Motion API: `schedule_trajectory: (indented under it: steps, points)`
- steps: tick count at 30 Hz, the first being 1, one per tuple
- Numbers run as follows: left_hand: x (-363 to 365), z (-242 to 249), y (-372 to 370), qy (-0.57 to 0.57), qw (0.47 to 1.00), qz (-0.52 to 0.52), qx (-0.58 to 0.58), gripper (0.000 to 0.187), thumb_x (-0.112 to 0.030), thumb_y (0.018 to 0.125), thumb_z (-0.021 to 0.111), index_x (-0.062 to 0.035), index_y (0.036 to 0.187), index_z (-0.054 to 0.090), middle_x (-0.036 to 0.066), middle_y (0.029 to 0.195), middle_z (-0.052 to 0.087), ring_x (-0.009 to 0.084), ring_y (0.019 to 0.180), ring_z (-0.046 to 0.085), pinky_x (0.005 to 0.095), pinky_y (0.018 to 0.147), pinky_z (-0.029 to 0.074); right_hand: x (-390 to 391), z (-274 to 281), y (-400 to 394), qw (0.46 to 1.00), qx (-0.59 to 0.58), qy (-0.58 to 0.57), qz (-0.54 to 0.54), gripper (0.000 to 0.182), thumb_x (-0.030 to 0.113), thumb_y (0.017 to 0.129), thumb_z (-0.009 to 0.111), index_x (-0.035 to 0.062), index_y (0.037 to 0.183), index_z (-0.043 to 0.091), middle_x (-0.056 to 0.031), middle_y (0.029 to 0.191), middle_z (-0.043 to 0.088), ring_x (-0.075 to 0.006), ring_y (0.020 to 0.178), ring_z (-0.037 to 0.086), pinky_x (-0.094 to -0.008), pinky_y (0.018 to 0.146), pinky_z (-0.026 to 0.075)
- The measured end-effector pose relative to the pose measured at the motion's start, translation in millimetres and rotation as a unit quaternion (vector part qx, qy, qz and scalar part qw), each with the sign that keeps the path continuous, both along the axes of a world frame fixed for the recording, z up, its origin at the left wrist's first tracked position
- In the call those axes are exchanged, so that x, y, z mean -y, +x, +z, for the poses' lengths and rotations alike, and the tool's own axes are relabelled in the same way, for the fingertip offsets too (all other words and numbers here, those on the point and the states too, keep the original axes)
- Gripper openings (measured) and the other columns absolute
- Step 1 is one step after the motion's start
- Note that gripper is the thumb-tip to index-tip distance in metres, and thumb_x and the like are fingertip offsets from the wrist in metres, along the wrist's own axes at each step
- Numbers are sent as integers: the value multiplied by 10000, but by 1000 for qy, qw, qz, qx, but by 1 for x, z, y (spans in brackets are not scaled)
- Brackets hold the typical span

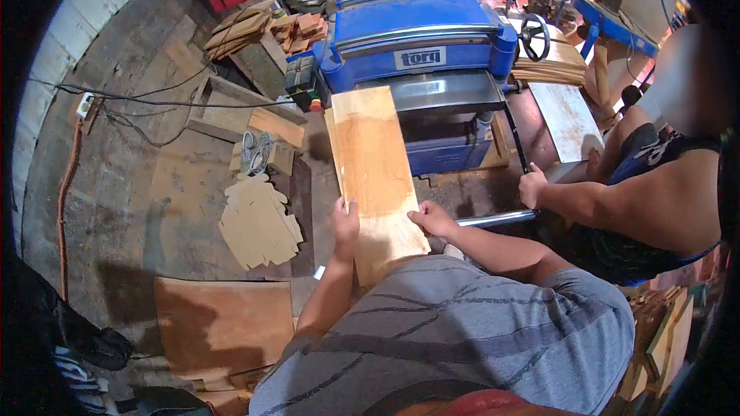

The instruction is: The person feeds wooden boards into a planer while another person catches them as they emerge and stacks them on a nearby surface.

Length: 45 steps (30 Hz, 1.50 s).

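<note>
A long flat wooden board (374,162) lies lengthwise in front of my body, its far end close to the blue thickness planer (420,31). Another board (334,146) shows as a thin edge beneath it on the left side. My left hand (344,221) grips the left edge, thumb on top and fingers hidden below. On the right edge, near the close end, my right hand (433,220) is closed around the wood. The planer's metal bed (435,94) sits just beyond the board's far right corner.
At the right sits a co-worker whose hand (532,186) holds a black bar on the machine. A pale panel (566,122) leans beside the planer. Cut cardboard (260,222) and a wooden frame (223,112) lie left. Cables (154,98) cross the left side. Stacked planks (549,54) stand behind.
</note>
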<state>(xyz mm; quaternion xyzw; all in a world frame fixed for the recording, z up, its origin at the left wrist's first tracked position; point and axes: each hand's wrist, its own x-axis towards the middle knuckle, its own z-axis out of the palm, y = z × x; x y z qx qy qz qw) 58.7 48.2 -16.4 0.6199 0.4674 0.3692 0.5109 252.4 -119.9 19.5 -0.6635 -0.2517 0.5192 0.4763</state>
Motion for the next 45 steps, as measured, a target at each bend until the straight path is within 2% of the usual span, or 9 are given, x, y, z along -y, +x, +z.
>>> schedule_trajectory:
  steps: [11, 18, 23, 29, 33, 35, 37, 41, 45]
  points:
    - [13, 26, 95, 45, 997, -53, -32, 419, -188, 898, 586, 68, 1221, 510, 210, 1141, 626, 289, 1073, 599, 362, 943, 434, 11, -17, 45, 968, -67, 84, -227, 180, 221, 958, 539, 42, 959, 565, -33, 849, 590, -117, 792, 526, -303, 741, 457]
    - [57, 20, 147, -36, 984, -170, -36, 471, -146, 904, 568, 42, 1315, 435, 228, 1260, 555, 303, 1108, 576, 374, 938, 435, 50, -23, 104, 960, 59, 64, -265, 176, 187, 958, 543, 23, 933, 604, -18, 839, 607, -111, 765, 533, -285, 714, 449]
    - [100, 6, 154, -200, 946, -246, 65, 583, -79, 935, 536, 2, 1434, 246, 193, 1290, 512, 231, 1141, 516, 348, 967, 428, 62, -25, 149, 960, 8, 45, -275, 183, 201, 958, 548, 38, 911, 616, 13, 777, 585, -89, 683, 520, -262, 646, 432]
    - [112, 20, 179, -291, 929, -223, 50, 471, -38, 953, 499, -37, 1384, 309, 155, 1250, 529, 227, 1146, 515, 348, 980, 415, 79, -17, 163, 976, -44, -15, -211, 175, 224, 961, 529, 65, 962, 599, 32, 744, 571, -74, 592, 472, -243, 533, 379]
    - [95, -2, 199, -239, 937, -246, 70, 496, -55, 959, 502, -52, 1412, 299, 142, 1297, 516, 225, 1161, 515, 370, 964, 435, 104, -77, 157, 973, -47, -8, -227, 164, 245, 954, 538, 87, 965, 578, 49, 657, 512, -67, 481, 398, -253, 420, 296]
    - [92, -1, 211, -222, 942, -247, 54, 507, -60, 961, 499, -52, 1422, 288, 143, 1298, 516, 226, 1163, 513, 368, 957, 437, 110, -21, 152, 974, -64, -47, -212, 166, 238, 956, 539, 92, 882, 566, 42, 589, 479, -68, 434, 367, -259, 399, 272]
    - [84, 0, 221, -206, 946, -250, 23, 515, -45, 932, 517, -36, 1405, 313, 137, 1271, 537, 217, 1155, 509, 338, 997, 389, 104, -36, 162, 972, 15, -37, -231, 254, 247, 952, 537, 9, 912, 614, -10, 747, 600, -110, 604, 521, -308, 538, 422]
    - [51, -16, 224, -211, 925, -313, -36, 533, -112, 915, 564, -30, 1395, 348, 166, 1284, 526, 256, 1191, 495, 354, 1022, 373, 82, -51, 188, 959, 83, -87, -257, 304, 289, 923, 577, 28, 767, 601, -22, 646, 567, -131, 552, 496, -342, 525, 417]
    - [34, 17, 174, 263, 911, -270, -168, 493, -223, 858, 621, -62, 1308, 501, 239, 1333, 464, 387, 1243, 437, 435, 1062, 339, 48, -97, 229, 941, 202, -16, -270, 342, 297, 913, 599, 29, 701, 585, -32, 624, 550, -132, 555, 497, -349, 528, 418]
